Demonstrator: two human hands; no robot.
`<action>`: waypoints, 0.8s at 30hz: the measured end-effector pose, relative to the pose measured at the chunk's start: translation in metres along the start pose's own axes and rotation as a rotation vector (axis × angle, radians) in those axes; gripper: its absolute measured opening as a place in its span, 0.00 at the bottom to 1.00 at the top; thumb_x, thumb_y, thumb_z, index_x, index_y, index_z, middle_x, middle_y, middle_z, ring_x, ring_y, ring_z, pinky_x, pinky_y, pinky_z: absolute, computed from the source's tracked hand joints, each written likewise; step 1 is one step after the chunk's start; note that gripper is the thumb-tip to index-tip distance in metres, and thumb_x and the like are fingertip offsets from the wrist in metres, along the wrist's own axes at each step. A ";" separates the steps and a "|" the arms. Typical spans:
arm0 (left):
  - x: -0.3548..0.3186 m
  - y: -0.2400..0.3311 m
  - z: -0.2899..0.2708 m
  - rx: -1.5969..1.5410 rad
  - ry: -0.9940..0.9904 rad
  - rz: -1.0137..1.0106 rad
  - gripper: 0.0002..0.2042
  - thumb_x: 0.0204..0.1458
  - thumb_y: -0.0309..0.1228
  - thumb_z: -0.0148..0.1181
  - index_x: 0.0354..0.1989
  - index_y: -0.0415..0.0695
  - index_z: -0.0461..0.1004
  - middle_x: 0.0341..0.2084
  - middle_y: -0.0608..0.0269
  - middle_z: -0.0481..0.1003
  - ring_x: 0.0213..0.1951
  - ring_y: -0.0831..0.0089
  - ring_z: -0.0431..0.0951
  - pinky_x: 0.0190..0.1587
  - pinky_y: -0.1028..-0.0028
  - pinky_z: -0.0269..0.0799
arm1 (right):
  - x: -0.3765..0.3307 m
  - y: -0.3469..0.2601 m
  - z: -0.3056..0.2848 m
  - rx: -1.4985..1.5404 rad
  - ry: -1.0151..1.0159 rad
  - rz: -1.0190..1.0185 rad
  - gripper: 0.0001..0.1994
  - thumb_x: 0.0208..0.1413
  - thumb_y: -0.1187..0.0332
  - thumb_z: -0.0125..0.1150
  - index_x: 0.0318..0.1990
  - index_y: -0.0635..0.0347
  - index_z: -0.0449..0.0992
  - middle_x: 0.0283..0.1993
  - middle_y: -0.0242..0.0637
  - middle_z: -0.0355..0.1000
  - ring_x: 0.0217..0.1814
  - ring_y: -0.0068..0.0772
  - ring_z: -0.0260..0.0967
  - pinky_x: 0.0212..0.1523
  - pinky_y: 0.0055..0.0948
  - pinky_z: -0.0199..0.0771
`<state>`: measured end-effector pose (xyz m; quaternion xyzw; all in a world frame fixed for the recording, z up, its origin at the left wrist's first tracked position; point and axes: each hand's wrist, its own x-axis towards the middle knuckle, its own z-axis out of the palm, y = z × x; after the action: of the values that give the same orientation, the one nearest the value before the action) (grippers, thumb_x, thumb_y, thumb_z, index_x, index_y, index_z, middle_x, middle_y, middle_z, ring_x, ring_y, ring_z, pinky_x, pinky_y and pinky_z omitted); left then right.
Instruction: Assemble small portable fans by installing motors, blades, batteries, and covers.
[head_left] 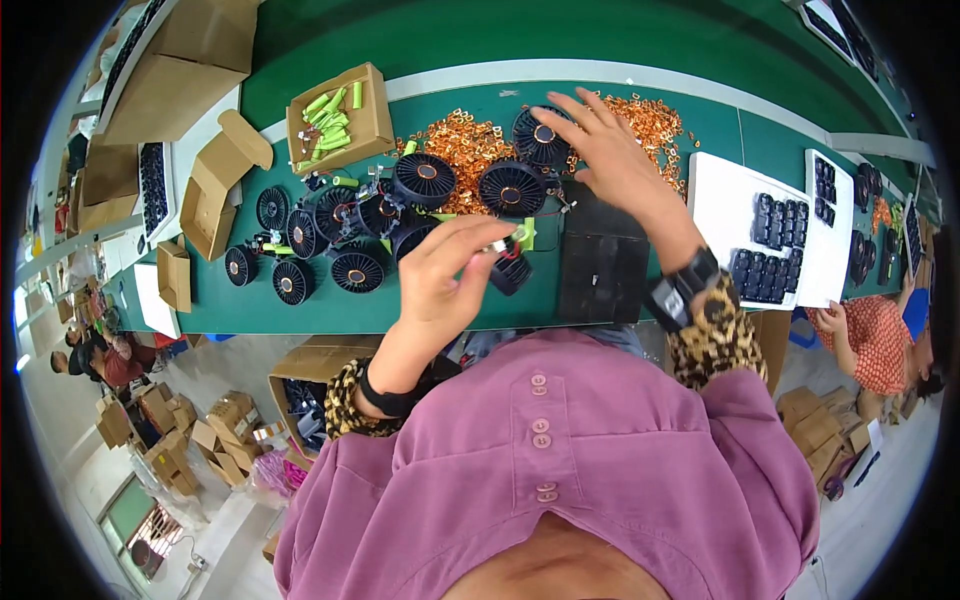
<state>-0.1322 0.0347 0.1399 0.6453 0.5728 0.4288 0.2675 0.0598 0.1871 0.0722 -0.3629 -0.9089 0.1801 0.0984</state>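
My left hand (445,275) is closed, thumb and fingers pinching a small whitish piece with a red wire (511,243). Just beyond its fingertips is a light green cell (528,233), and a dark round part (511,275) is just below. My right hand (610,150) is open, fingers stretched and spread over the edge of a black finned fan wheel (541,140); whether they touch it I cannot tell. Another black fan wheel (512,188) lies nearer me, left of that hand. Orange metal-looking clips (655,125) are heaped around the right hand.
Several fan units (357,268) crowd the green table's left side. Behind them stands a cardboard box of green cells (380,115). A black block (603,260) sits under my right forearm. White trays (720,190) hold black parts at right, and a co-worker (870,340) sits beyond.
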 end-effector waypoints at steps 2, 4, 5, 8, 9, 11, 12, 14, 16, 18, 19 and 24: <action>-0.007 -0.006 -0.008 -0.107 0.009 -0.092 0.15 0.41 0.13 0.56 0.38 0.42 0.77 0.34 0.56 0.76 0.35 0.66 0.77 0.38 0.75 0.73 | 0.016 0.011 0.013 -0.093 -0.057 -0.052 0.47 0.32 0.76 0.69 0.64 0.37 0.54 0.68 0.34 0.48 0.70 0.47 0.44 0.60 0.52 0.57; -0.007 -0.009 -0.014 -0.331 0.027 -0.227 0.14 0.43 0.12 0.54 0.39 0.39 0.76 0.36 0.57 0.75 0.34 0.73 0.76 0.36 0.78 0.71 | 0.031 0.015 0.021 -0.147 -0.261 -0.100 0.50 0.31 0.79 0.69 0.65 0.35 0.52 0.68 0.36 0.49 0.68 0.47 0.46 0.61 0.52 0.57; -0.005 -0.008 -0.019 -0.399 0.039 -0.253 0.13 0.45 0.12 0.52 0.40 0.37 0.75 0.39 0.57 0.73 0.33 0.76 0.74 0.35 0.79 0.71 | 0.036 0.020 0.026 -0.150 -0.261 -0.102 0.50 0.31 0.79 0.69 0.65 0.35 0.52 0.68 0.36 0.49 0.68 0.47 0.46 0.61 0.52 0.57; 0.007 -0.015 -0.029 -0.388 0.105 -0.202 0.13 0.49 0.14 0.47 0.41 0.35 0.74 0.41 0.57 0.72 0.34 0.78 0.74 0.35 0.81 0.70 | 0.037 0.038 0.026 0.122 -0.220 -0.161 0.49 0.27 0.80 0.69 0.64 0.41 0.55 0.64 0.44 0.53 0.66 0.49 0.50 0.64 0.40 0.57; 0.015 -0.011 -0.031 -0.378 0.143 -0.273 0.13 0.47 0.14 0.48 0.40 0.36 0.75 0.39 0.58 0.73 0.36 0.75 0.74 0.36 0.79 0.70 | 0.033 0.041 0.018 0.122 -0.227 -0.167 0.49 0.27 0.80 0.69 0.64 0.41 0.55 0.64 0.44 0.53 0.66 0.49 0.50 0.64 0.40 0.57; 0.039 -0.020 -0.032 -0.081 0.116 -0.089 0.13 0.45 0.15 0.50 0.38 0.39 0.76 0.36 0.58 0.74 0.35 0.70 0.75 0.37 0.76 0.70 | 0.019 0.047 -0.001 0.367 -0.002 -0.008 0.49 0.27 0.80 0.69 0.64 0.45 0.55 0.63 0.45 0.54 0.66 0.48 0.50 0.64 0.40 0.58; 0.050 -0.025 -0.030 -0.060 0.086 -0.054 0.13 0.47 0.15 0.49 0.39 0.38 0.75 0.37 0.59 0.73 0.35 0.73 0.74 0.37 0.78 0.69 | 0.011 0.051 -0.006 0.412 0.040 0.015 0.50 0.29 0.81 0.69 0.65 0.47 0.53 0.64 0.45 0.54 0.66 0.46 0.52 0.64 0.39 0.57; 0.074 -0.036 -0.017 0.074 0.062 0.056 0.13 0.46 0.15 0.51 0.39 0.40 0.76 0.35 0.59 0.74 0.35 0.71 0.74 0.38 0.77 0.69 | -0.005 0.056 -0.010 0.693 0.053 0.098 0.50 0.31 0.77 0.70 0.66 0.45 0.51 0.64 0.45 0.54 0.65 0.45 0.53 0.63 0.39 0.58; 0.092 -0.055 -0.002 0.198 0.044 0.147 0.12 0.45 0.17 0.54 0.37 0.44 0.77 0.32 0.57 0.73 0.36 0.63 0.74 0.39 0.71 0.70 | -0.015 0.052 -0.016 1.090 0.062 0.195 0.50 0.34 0.73 0.72 0.68 0.47 0.48 0.65 0.44 0.52 0.64 0.41 0.54 0.60 0.38 0.60; 0.106 -0.076 0.019 0.259 -0.032 0.169 0.10 0.45 0.19 0.54 0.35 0.45 0.77 0.31 0.56 0.72 0.36 0.60 0.74 0.39 0.68 0.71 | -0.023 0.053 -0.019 1.232 0.100 0.218 0.50 0.33 0.73 0.71 0.68 0.48 0.48 0.65 0.46 0.51 0.64 0.40 0.54 0.60 0.37 0.60; 0.110 -0.084 0.028 0.294 -0.084 0.163 0.10 0.46 0.19 0.54 0.35 0.45 0.77 0.31 0.56 0.72 0.36 0.58 0.74 0.39 0.66 0.71 | -0.028 0.053 -0.018 1.383 0.133 0.243 0.51 0.32 0.74 0.71 0.68 0.49 0.47 0.65 0.47 0.51 0.64 0.40 0.54 0.60 0.36 0.60; 0.115 -0.101 0.063 0.458 -0.350 0.323 0.13 0.42 0.17 0.53 0.36 0.44 0.77 0.36 0.54 0.72 0.41 0.54 0.73 0.44 0.62 0.70 | -0.039 0.045 -0.025 1.428 0.179 0.223 0.52 0.31 0.74 0.70 0.68 0.50 0.47 0.63 0.45 0.52 0.64 0.39 0.54 0.60 0.33 0.60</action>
<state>-0.1319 0.1760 0.0531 0.8350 0.4901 0.2083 0.1382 0.1234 0.1968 0.0758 -0.3138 -0.5159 0.7080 0.3662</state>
